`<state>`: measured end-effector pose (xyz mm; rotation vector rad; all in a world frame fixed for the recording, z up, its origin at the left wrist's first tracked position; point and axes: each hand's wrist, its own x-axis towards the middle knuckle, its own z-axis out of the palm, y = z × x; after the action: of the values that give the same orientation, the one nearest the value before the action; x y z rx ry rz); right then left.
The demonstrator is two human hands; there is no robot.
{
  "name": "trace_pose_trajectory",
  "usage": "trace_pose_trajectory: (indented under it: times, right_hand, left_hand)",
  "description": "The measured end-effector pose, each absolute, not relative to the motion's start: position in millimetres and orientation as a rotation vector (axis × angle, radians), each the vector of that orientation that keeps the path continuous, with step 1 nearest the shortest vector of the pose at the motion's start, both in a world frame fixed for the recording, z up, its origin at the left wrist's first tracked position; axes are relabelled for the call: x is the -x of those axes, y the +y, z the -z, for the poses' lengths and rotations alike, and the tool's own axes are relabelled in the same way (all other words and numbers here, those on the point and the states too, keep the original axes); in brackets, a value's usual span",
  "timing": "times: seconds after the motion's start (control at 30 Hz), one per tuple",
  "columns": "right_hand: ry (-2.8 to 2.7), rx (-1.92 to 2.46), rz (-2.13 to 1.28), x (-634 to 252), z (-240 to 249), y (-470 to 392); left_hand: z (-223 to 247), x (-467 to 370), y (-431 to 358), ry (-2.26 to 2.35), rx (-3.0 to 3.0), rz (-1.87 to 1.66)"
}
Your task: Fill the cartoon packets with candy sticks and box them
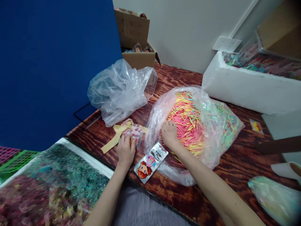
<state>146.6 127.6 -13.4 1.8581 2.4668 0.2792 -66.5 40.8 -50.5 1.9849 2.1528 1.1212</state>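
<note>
Near the table's front edge, my left hand has its fingers and thumb closed over a small clear packet with a pink print. Beige strips lie under and beside that packet. My right hand is over the left side of an opened clear plastic bag. Its fingers are curled at the edge of a heap of thin pink, yellow and blue sticks; what they hold is hidden. Between my hands lies a flat silver packet with a red-haired cartoon figure.
A crumpled clear bag lies behind my left hand, before cardboard boxes. Another bag of sticks and a white foam box stand right. A blue panel blocks the left, above a bin of colourful small pieces.
</note>
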Motion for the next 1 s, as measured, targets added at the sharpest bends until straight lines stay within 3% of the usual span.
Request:
trace_pose_trajectory:
  times: [0.13, 0.33, 0.5, 1.0]
  right_hand:
    - [2.486, -1.867, -0.235, -148.2, 17.6, 127.2]
    - [2.536, -1.876, -0.138, -154.4, 17.8, 129.0]
    - [2.521, -1.974, 0.013, -163.5, 11.5, 129.5]
    - [2.680, -2.369, 0.913, -199.6, -4.6, 119.6]
  left_hand:
    - [28.7, 52.5, 41.5, 2.057, -2.026, -1.233]
    - [10.3, 2.7, 76.1, 1.660, -2.503, -0.772]
    - [25.2, 5.1, 95.5, 1.907, -2.445, -0.639]
    - [15.8, 18.5, 78.8, 1.878, -2.461, -0.645]
